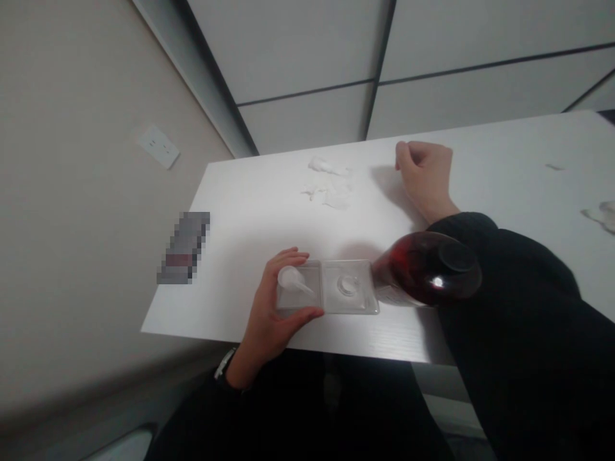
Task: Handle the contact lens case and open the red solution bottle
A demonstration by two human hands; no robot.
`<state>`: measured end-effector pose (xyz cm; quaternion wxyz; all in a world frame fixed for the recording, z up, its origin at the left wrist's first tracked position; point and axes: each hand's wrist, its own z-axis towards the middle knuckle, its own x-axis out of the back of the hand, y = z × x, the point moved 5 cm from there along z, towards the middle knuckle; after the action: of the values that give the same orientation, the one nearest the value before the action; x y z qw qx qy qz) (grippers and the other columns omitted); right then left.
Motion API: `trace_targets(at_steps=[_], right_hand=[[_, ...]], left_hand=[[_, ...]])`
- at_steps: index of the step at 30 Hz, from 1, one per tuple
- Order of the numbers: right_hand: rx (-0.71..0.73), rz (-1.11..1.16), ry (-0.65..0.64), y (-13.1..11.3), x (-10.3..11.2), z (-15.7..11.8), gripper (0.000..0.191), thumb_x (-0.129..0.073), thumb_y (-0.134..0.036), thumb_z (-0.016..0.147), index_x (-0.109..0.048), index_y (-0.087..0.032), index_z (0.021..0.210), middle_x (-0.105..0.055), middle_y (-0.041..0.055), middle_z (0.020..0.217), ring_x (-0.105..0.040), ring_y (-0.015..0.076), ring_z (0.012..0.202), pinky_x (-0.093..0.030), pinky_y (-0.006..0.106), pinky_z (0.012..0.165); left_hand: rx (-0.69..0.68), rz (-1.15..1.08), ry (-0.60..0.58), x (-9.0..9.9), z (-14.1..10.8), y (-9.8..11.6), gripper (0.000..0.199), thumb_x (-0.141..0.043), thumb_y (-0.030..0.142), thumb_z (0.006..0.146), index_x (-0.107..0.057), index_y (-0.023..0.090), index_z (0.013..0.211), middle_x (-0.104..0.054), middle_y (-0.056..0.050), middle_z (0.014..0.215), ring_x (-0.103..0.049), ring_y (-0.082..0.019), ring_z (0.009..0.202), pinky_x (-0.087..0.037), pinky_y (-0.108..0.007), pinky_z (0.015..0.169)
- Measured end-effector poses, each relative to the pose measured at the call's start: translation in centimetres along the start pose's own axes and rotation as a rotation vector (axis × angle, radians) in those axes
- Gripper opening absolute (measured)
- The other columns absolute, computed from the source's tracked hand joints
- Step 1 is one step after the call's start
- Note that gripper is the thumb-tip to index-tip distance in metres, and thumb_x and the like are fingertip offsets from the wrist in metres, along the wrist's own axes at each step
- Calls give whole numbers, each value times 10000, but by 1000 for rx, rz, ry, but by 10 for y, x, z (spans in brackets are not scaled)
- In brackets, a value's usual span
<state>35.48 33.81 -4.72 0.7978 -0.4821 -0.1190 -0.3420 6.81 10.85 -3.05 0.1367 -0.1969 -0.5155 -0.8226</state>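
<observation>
1. The white rectangular desk point(230, 211) carries everything here.
2. A dark red, glossy bottle with a dark round top point(413, 269) seems to stand upright at the right, in front of the black sleeve point(509, 326). A pale label point(391, 294) shows low on its side, but its writing cannot be read.
3. The clear plastic, two-compartment tray point(332, 302) lies near the desk's front edge, its long axis running left to right. Its right end reaches the bottle (whether they touch, I cannot tell).
4. The left hand point(271, 307), with a light-coloured band point(223, 363) at its wrist, grasps the tray's left end, thumb along the near side and fingers along the far side. The tray extends rightward from this palm, so this is clearly the nearer hand.
5. The right hand point(425, 169) is curled into a loose fist farther back on the desk, well apart from the tray; nothing shows in it.
6. A pixelated grey oblong point(182, 250) sits at the desk's left edge, no brand legible.
7. Thin, whitish crumpled scraps point(339, 197) lie behind the tray.
8. A white round-headed scoop point(291, 276) rests in the left compartment.
9. A clear, small ring shape point(346, 285) shows in the right compartment.
</observation>
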Motion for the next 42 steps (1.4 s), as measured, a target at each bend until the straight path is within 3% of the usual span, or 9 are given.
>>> trace_targets(at_steps=[4, 10, 16, 19, 22, 30, 36, 39, 42], right_hand=[[-3, 26, 1, 0, 0, -1, 449, -531, -285, 954, -431, -276, 517, -396, -9, 493, -438, 188, 545, -308, 402, 652], [-8, 28, -8, 4, -3, 0, 506, -532, -409, 994, -422, -284, 516, -396, 0, 500, -445, 209, 567, -310, 419, 670], [-33, 52, -55, -1, -1, -1, 489, -541, -374, 978, -416, -299, 512, -420, 11, 513, -448, 225, 601, -310, 439, 696], [-52, 72, -66, -3, 1, -2, 496, -547, -378, 977, -409, -309, 506, -423, 13, 511, -442, 233, 612, -317, 448, 708], [-66, 78, -70, -4, 1, -2, 493, -549, -385, 972, -414, -317, 502, -427, 12, 515, -447, 236, 619, -323, 452, 721], [-104, -13, -104, 0, -1, -1, 506, -500, -544, 979, -432, -332, 524, -470, 26, 504, -493, 260, 700, -367, 466, 764], [-115, -12, -106, 1, -2, -1, 488, -494, -581, 964, -488, -340, 540, -460, 32, 472, -496, 262, 694, -366, 471, 757], [-112, 16, -99, 1, -2, -1, 499, -518, -538, 957, -460, -327, 508, -470, 32, 482, -488, 249, 675, -340, 478, 768], [-112, 31, -101, 1, -2, -1, 489, -533, -502, 958, -456, -318, 512, -478, 29, 490, -484, 247, 686, -327, 477, 774]], left_hand=[[14, -29, 44, 0, -1, -3, 702, -827, 523, 857, -523, 314, 1454, -636, -84, 1355, -610, -259, 1275, -469, -446, 1117], [33, -81, 90, 0, 0, -11, 600, -868, 561, 793, -536, 289, 1212, -597, -68, 1300, -599, -251, 1211, -489, -417, 1010], [26, -95, 60, -1, 1, -12, 703, -852, 592, 800, -504, 304, 1338, -566, -89, 1350, -578, -264, 1255, -470, -441, 1040], [47, -58, 46, -1, 1, -12, 609, -849, 608, 794, -555, 268, 1205, -589, -91, 1317, -586, -273, 1238, -480, -449, 1026], [90, -120, 120, 1, 0, -14, 651, -900, 586, 740, -476, 274, 1123, -617, -70, 1270, -623, -254, 1175, -509, -431, 977], [18, -5, 16, 3, 4, -7, 755, -845, 619, 790, -545, 307, 1408, -589, -95, 1375, -569, -293, 1308, -463, -488, 1121], [40, -76, 60, 0, 3, -10, 601, -876, 568, 781, -549, 283, 1197, -609, -79, 1302, -611, -261, 1209, -514, -435, 1008], [47, -154, 109, 0, 2, -11, 683, -914, 524, 752, -483, 306, 1234, -608, -67, 1295, -623, -245, 1189, -521, -414, 978], [23, -80, 48, -2, 3, -8, 633, -866, 564, 796, -545, 288, 1268, -590, -94, 1343, -597, -274, 1247, -503, -450, 1030]])
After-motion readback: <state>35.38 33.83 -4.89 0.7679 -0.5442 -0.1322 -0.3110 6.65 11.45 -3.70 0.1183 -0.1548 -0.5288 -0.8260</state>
